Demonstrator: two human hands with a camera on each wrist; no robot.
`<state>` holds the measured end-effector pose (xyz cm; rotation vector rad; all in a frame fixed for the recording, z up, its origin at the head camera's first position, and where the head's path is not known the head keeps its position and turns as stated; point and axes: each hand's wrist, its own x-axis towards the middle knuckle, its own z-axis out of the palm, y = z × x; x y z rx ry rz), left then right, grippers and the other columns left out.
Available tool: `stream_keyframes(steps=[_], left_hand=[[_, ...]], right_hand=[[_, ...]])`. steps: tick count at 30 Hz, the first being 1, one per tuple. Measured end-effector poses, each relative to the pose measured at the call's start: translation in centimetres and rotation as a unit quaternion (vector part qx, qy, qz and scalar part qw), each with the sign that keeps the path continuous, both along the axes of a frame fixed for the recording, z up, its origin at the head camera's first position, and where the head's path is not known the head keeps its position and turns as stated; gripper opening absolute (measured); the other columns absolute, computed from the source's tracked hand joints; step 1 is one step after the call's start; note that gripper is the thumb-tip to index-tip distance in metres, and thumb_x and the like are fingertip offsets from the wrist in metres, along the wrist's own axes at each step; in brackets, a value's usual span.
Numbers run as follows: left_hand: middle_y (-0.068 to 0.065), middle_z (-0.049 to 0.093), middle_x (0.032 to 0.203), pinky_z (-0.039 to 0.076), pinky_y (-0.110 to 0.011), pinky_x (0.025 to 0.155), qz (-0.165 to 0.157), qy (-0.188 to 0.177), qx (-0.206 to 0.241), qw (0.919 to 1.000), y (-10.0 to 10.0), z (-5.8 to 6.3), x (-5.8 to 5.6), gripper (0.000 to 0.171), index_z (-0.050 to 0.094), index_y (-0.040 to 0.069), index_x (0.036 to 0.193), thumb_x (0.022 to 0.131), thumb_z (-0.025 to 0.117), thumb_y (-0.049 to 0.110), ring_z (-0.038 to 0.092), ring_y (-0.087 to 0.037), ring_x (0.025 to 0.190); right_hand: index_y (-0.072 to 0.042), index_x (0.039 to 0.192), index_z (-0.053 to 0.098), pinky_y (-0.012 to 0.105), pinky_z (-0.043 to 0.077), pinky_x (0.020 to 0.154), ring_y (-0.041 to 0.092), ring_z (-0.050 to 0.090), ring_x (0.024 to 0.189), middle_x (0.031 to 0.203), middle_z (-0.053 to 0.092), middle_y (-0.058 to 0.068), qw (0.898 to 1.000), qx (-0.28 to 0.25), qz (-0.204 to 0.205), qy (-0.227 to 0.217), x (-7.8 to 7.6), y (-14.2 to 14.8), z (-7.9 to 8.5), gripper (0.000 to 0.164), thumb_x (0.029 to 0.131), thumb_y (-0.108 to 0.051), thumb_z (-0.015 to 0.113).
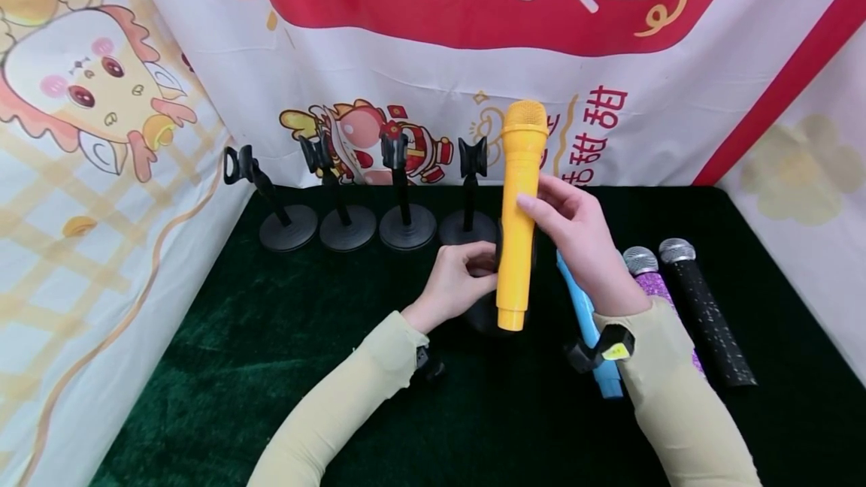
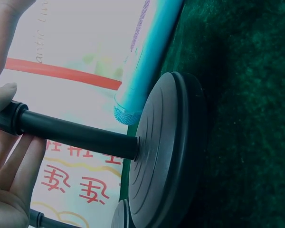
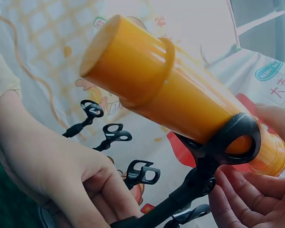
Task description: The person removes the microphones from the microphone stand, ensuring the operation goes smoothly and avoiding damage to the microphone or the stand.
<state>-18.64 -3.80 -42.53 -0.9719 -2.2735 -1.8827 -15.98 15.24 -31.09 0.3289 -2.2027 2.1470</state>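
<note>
Head view: a right hand [image 1: 575,235] grips an upright yellow toy microphone [image 1: 519,213], seated in the black clip [image 3: 237,140] of a stand [image 2: 166,156] whose post the left hand [image 1: 460,280] pinches. Behind this stand, four empty stands [image 1: 375,224] line the banner; just right of it lie blue [image 1: 588,329], purple [image 1: 649,276] and black microphones [image 1: 704,310].

Stands [image 1: 348,205] block rear — green cloth [image 1: 223,367] left open.
</note>
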Motion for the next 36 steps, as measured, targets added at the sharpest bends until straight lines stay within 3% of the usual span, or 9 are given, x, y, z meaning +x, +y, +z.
stream_keyframes(steps=[15,36], left_hand=[[-0.002,0.075,0.105,0.060,-0.028,0.080,0.007,0.001,-0.008,0.9999,0.0,0.0,0.0,0.026,0.073,0.005,0.113,0.088,0.080,0.001,0.072,-0.009,0.091],[-0.002,0.075,0.105,0.060,-0.028,0.080,0.009,-0.006,-0.007,0.9999,0.0,0.1,0.1,0.026,0.074,0.005,0.112,0.088,0.080,0.001,0.072,-0.010,0.091]], right_hand=[[-0.003,0.143,0.055,0.026,0.054,0.094,0.027,0.063,0.104,0.118,0.065,0.014,1.000,0.006,-0.001,0.004,1.7,0.3,-0.1,0.049,0.099,-0.020,0.070],[-0.007,0.142,0.058,0.026,0.055,0.090,0.029,0.062,0.103,0.119,0.065,0.015,0.999,0.024,-0.012,0.025,1.8,0.0,-0.1,0.049,0.098,-0.020,0.073]])
